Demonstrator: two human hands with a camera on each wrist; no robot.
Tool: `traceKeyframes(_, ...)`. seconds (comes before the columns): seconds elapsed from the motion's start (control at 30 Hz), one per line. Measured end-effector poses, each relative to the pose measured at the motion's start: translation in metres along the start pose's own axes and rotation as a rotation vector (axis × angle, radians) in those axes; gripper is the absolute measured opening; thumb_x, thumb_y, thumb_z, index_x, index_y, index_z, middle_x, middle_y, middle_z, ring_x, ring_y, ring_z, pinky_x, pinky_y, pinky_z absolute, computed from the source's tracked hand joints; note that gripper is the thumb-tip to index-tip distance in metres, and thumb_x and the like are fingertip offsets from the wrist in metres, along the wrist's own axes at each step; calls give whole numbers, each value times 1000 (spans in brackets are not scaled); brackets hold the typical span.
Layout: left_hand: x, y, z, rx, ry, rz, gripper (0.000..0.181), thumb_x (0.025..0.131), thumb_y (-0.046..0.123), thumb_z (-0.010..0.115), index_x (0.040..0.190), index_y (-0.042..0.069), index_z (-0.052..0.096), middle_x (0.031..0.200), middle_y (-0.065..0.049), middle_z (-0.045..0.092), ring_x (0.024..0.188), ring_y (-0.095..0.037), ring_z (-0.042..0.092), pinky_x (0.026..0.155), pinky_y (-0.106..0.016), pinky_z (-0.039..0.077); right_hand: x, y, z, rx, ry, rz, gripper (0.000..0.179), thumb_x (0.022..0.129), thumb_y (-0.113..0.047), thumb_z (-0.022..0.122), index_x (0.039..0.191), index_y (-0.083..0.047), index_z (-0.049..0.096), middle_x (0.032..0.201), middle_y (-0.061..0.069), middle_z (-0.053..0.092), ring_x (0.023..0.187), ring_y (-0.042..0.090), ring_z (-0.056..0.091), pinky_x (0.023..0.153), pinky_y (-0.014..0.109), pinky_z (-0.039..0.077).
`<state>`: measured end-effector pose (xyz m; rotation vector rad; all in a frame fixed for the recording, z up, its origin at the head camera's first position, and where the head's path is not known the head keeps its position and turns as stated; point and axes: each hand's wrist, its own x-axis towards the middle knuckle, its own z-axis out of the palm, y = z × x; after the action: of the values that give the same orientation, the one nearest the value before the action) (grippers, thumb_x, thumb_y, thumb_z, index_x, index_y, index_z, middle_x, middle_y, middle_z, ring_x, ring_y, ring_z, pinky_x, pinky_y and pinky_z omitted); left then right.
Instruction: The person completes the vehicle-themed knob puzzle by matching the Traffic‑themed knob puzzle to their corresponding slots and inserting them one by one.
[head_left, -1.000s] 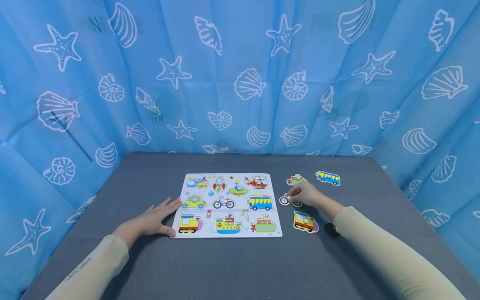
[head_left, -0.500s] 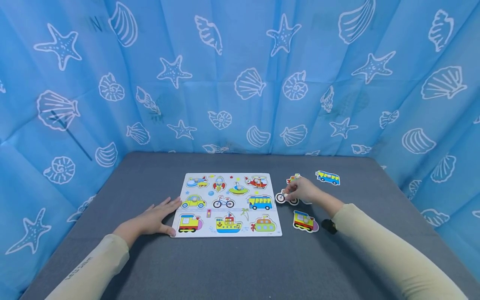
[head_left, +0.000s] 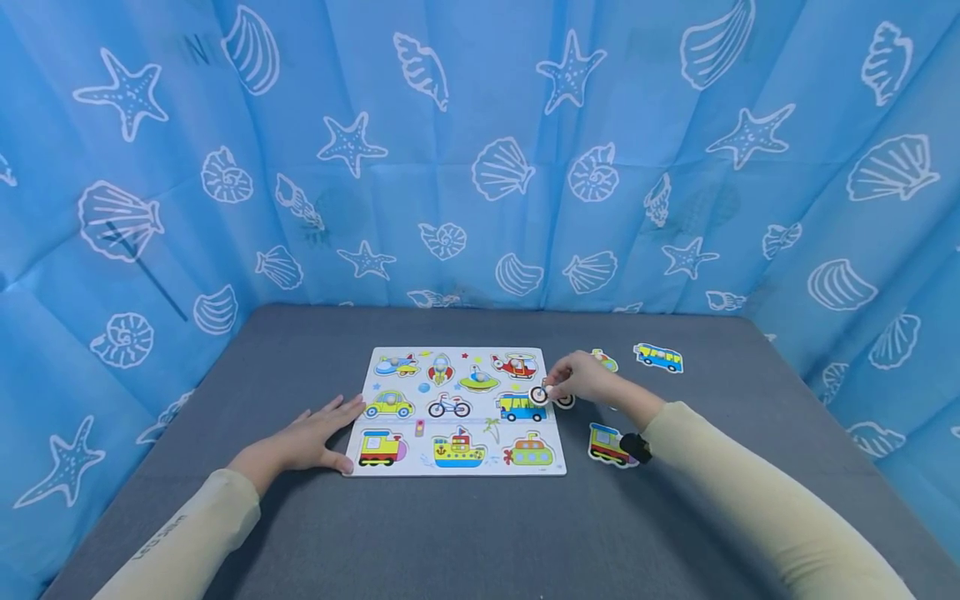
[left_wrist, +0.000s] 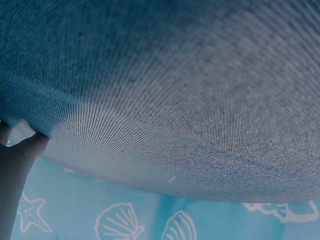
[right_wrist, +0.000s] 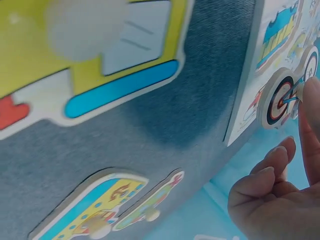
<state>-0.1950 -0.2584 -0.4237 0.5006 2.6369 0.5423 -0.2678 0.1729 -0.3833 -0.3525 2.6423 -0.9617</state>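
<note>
A white peg puzzle board (head_left: 480,433) with printed vehicles lies on the table. At its left edge my left hand (head_left: 315,437) rests with fingers extended, thumb by the front corner. My right hand (head_left: 588,379) pinches a bicycle puzzle piece (right_wrist: 280,102) by its knob. In the head view the piece overlaps the board's right edge beside the bus picture (head_left: 522,408). The right wrist view shows its wheels, with thumb and finger at the knob and the other fingers curled. The left wrist view catches only part of the left hand (left_wrist: 22,155).
Right of the board lie a train piece (head_left: 606,440), partly behind a black wrist device (head_left: 634,447), and a bus piece (head_left: 658,357). A ship piece (right_wrist: 92,207) and a submarine piece (right_wrist: 150,202) lie side by side. A blue shell-print curtain (head_left: 480,208) hangs behind the table.
My right hand has carried the bicycle piece left from beside the board to over its right edge. The left hand has stayed at the board's left side.
</note>
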Motion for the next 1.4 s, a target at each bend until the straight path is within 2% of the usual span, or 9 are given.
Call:
traceKeyframes(0.2,-1,2,0,0,5,-9,108,75,54,76,155,8,21,159,-18,18,145,-43,8,107,-70,6,6,-6,4,-3,-24,-4,5,86,-7,73,90,-3,71,84,5,57,76,19,47,64,30,39)
traceKeyframes(0.53,0,0,1,-1,9,-2,107,75,53,76,155,7,21,160,-17,18,145,-43,8,107,-71,6,14,-18,16,4,-30,-43,4,85,-6,74,84,-5,70,73,4,49,69,18,43,58,28,33)
traceKeyframes(0.8,1,0,1,-3,4,-15,108,75,53,77,155,8,20,160,-17,17,145,-43,7,107,-70,5,19,-29,25,-30,-55,-70,5,86,-8,74,86,-4,72,78,4,51,74,19,46,61,28,36)
traceKeyframes(1.07,0,0,1,-2,8,-12,107,75,51,77,155,8,21,159,-17,19,145,-44,8,107,-70,6,23,-42,36,-37,-64,-87,3,85,-7,75,85,-5,72,76,3,54,70,17,48,61,26,39)
traceKeyframes(1.4,1,-1,2,5,10,-10,108,74,53,77,155,7,21,159,-17,19,145,-43,8,107,-70,6,27,-59,53,-9,-74,-59,3,85,-8,75,86,-6,72,81,4,55,73,17,49,62,27,38)
